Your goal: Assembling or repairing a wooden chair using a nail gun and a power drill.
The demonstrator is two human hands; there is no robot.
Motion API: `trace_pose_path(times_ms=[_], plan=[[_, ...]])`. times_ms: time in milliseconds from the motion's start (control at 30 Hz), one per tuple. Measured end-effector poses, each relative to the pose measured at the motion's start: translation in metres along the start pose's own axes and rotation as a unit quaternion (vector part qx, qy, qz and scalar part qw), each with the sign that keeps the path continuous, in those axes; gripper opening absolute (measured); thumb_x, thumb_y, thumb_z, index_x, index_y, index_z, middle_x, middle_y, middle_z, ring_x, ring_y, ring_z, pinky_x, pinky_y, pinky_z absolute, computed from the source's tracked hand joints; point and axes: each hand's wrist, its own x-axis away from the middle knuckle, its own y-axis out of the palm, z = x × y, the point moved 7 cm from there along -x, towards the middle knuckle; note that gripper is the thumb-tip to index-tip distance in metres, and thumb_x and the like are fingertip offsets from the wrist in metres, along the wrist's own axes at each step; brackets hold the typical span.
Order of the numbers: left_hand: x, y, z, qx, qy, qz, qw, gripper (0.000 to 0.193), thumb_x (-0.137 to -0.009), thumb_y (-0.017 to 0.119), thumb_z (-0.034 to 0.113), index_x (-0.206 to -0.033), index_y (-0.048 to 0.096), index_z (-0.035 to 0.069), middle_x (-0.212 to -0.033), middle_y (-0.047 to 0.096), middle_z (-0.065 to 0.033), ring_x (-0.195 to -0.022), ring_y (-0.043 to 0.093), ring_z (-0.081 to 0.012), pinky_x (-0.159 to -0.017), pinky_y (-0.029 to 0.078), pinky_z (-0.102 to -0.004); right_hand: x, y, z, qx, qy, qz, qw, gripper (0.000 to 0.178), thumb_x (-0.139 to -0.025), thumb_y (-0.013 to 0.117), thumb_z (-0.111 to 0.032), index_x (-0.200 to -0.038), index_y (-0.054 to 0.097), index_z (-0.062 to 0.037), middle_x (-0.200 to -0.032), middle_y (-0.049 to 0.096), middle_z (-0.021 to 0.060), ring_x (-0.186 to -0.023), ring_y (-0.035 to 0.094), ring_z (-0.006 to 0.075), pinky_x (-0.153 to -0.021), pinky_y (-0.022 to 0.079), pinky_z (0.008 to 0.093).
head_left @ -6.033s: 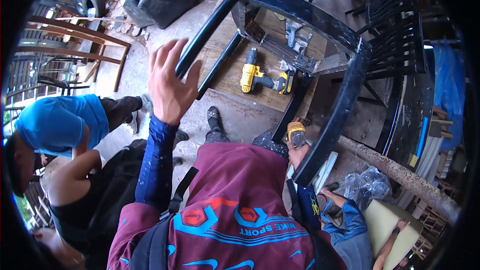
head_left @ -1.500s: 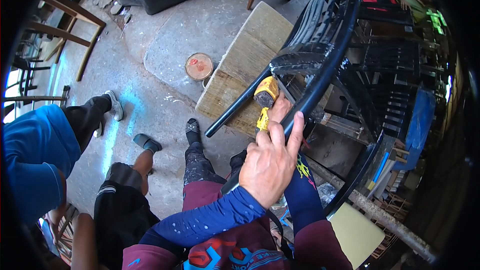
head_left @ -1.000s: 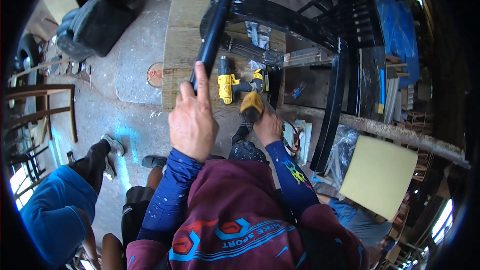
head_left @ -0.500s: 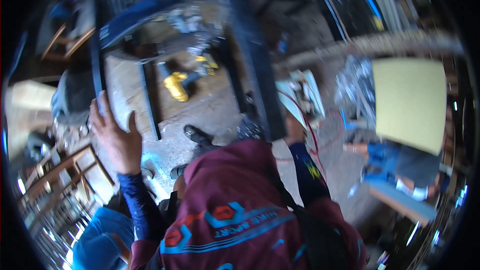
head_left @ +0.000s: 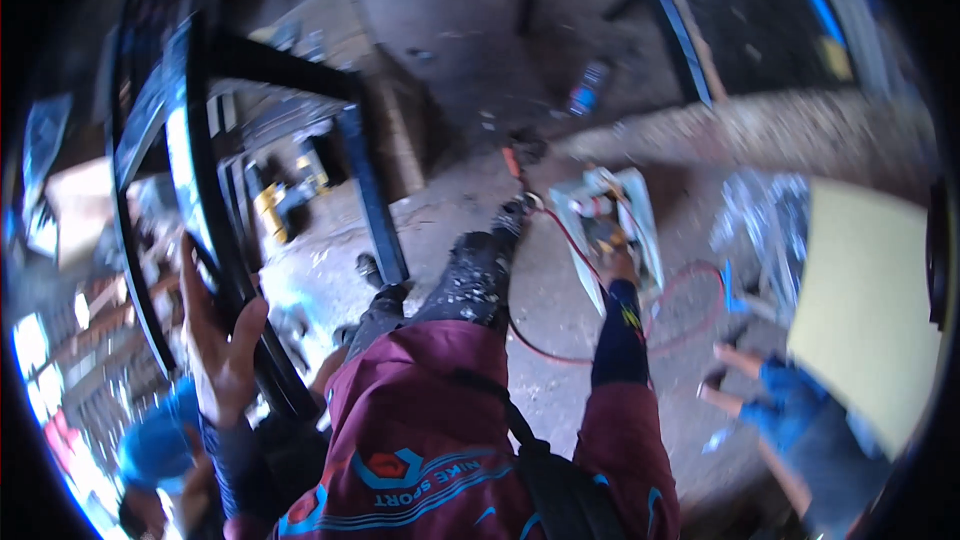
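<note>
A dark, glossy wooden chair frame point(head_left: 185, 140) stands tilted at my left, its slats toward the upper left. My left hand point(head_left: 222, 355) is against one of its long posts, fingers stretched out and thumb apart. On the floor to the right lies a pale shallow tray point(head_left: 648, 230) with small items in it, among them a whitish container point(head_left: 592, 206). My right hand point(head_left: 618, 265) reaches down into this tray. Its fingers blur into the brownish contents, and whether they hold anything cannot be made out.
A red hose point(head_left: 690, 270) loops around the tray. Yellow-and-black power drills point(head_left: 270, 210) lie beyond the chair frame. A plastic bottle point(head_left: 588, 90) is on the floor ahead. Another person in blue point(head_left: 800, 400) is beside a cream panel point(head_left: 865, 300) at right; someone in blue point(head_left: 160, 440) is at lower left.
The chair frame has shifted left and tilted in view. My right hand has left the frame's near end and gone into the tray. My left hand stays alongside a post.
</note>
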Motion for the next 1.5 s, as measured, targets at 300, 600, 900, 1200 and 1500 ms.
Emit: trace_pose_path(times_ms=[300, 600, 900, 1200, 1500], plan=[[-0.004, 0.012, -0.004, -0.137, -0.079, 0.078, 0.984, 0.094, -0.082, 0.072, 0.007, -0.161, 0.021, 0.008, -0.148, 0.047, -0.0224, -0.116, 0.058, -0.025, -0.095, 0.051, -0.0359, -0.034, 0.038, 0.091, 0.085, 0.075, -0.072, 0.991, 0.069, -0.082, 0.064, -0.01, -0.147, 0.042, -0.0078, -0.13, 0.061, 0.0263, -0.122, 0.059, 0.0408, -0.104, 0.048, 0.0481], [-0.01, -0.031, -0.061, 0.299, -0.146, 0.024, 0.943, 0.059, -0.104, 0.056, 0.035, -0.151, 0.041, 0.002, -0.115, 0.068, -0.0086, -0.096, 0.068, -0.0173, -0.083, 0.056, -0.0324, 0.008, -0.022, -0.074, -0.022, -0.132, 0.046, 0.99, 0.034, -0.083, 0.064, -0.012, -0.116, 0.067, -0.003, -0.109, 0.068, 0.0239, -0.104, 0.064, 0.0422, -0.091, 0.051, 0.0493], [-0.112, -0.024, -0.383, 0.066, -0.262, 0.032, 0.962, 0.075, -0.089, 0.076, 0.04, -0.142, 0.049, -0.006, -0.114, 0.07, -0.0187, -0.095, 0.071, -0.0264, -0.086, 0.057, -0.0357, 0.204, -0.083, -0.416, -0.145, -0.473, 0.104, 0.863, 0.032, -0.09, 0.059, -0.003, -0.122, 0.062, -0.0001, -0.112, 0.066, 0.0196, -0.103, 0.062, 0.039, -0.092, 0.05, 0.0467], [-0.21, 0.007, -0.402, -0.209, -0.321, 0.064, 0.921, 0.07, -0.075, 0.079, 0.048, -0.125, 0.058, 0.004, -0.123, 0.067, -0.0204, -0.116, 0.066, -0.0303, -0.099, 0.053, -0.0405, 0.335, 0.005, -0.407, -0.191, -0.36, 0.037, 0.913, 0.024, -0.092, 0.057, -0.008, -0.113, 0.068, -0.0028, -0.105, 0.069, 0.0197, -0.101, 0.065, 0.0388, -0.091, 0.052, 0.044], [-0.155, -0.002, -0.448, 0.007, -0.273, 0.101, 0.957, 0.055, -0.065, 0.082, 0.033, -0.106, 0.064, 0.002, -0.1, 0.073, -0.0187, -0.095, 0.072, -0.0324, -0.087, 0.056, -0.0413, 0.368, -0.001, -0.539, 0.026, -0.482, 0.051, 0.874, 0.044, -0.086, 0.056, -0.007, -0.13, 0.059, -0.0009, -0.138, 0.054, 0.0186, -0.128, 0.049, 0.0372, -0.108, 0.041, 0.0458]])
